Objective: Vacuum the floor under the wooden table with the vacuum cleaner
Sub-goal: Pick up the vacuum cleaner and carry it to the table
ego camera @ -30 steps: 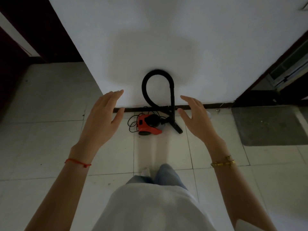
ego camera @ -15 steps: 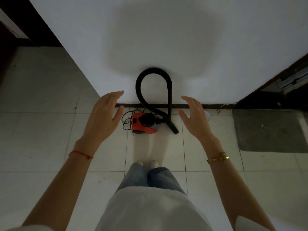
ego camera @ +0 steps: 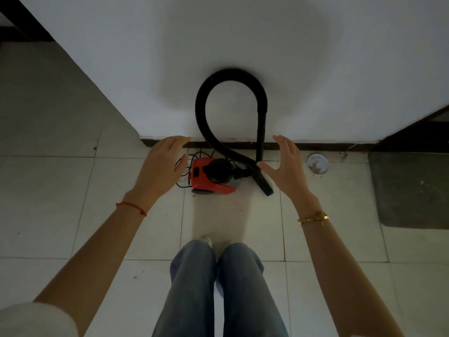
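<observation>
One head-worn wide-angle view looks steeply down and forward at the tiled floor (ego camera: 243, 215) near a white wall (ego camera: 315, 57).

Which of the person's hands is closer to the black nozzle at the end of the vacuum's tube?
The right hand. Its thumb tip reaches almost over the nozzle, just to the nozzle's right. The left hand hovers on the far side of the red vacuum cleaner, well left of the nozzle.

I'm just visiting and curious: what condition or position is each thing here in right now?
Left hand: open, holding nothing.
Right hand: open, holding nothing.
Vacuum cleaner: on the floor by the wall, untouched.
Hose: looped up against the wall.
Nozzle: resting on the floor.
Cord: loose beside the vacuum.
</observation>
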A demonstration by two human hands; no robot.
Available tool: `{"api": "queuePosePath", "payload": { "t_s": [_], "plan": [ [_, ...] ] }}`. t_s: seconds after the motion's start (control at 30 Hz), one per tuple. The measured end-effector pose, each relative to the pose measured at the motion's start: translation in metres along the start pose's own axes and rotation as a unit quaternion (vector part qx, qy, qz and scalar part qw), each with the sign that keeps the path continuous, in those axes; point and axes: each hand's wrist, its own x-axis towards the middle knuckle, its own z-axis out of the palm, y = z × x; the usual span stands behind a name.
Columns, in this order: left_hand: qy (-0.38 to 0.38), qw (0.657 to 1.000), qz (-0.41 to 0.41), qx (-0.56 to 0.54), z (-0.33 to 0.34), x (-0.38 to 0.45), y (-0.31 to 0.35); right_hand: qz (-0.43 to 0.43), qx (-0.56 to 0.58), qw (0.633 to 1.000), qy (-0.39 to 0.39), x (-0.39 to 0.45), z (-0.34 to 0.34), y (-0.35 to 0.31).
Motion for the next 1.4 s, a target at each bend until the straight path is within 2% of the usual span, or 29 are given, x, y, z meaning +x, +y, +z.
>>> {"api": "queuePosePath", "payload": {
  "t_s": [0.37, 0.6, 0.8, 1.13, 1.27, 1.4],
  "plan": [
    [0.022, 0.999, 0.04, -0.009, 0.23, 0.026, -0.135, 0.004, 0.019, 0.999, 0.047, 0.052, 0.204, 0.13],
    [0.023, 0.995, 0.088, 0.035, 0.349, 0.052, -0.198, 0.032, 0.067, 0.989, 0.125, 0.102, 0.294, 0.189],
    [0.044, 0.992, 0.096, 0.062, 0.404, 0.075, -0.221, 0.049, 0.097, 0.976, 0.19, 0.144, 0.317, 0.219],
    [0.021, 0.987, 0.143, 0.064, 0.442, 0.139, -0.2, 0.05, 0.128, 0.97, 0.2, 0.17, 0.317, 0.236],
    [-0.056, 0.988, 0.119, 0.08, 0.465, 0.176, -0.192, 0.066, 0.131, 0.966, 0.214, 0.179, 0.319, 0.237],
    [-0.177, 0.969, 0.071, 0.155, 0.492, 0.209, -0.192, 0.072, 0.128, 0.962, 0.229, 0.191, 0.317, 0.238]
  ]
}}
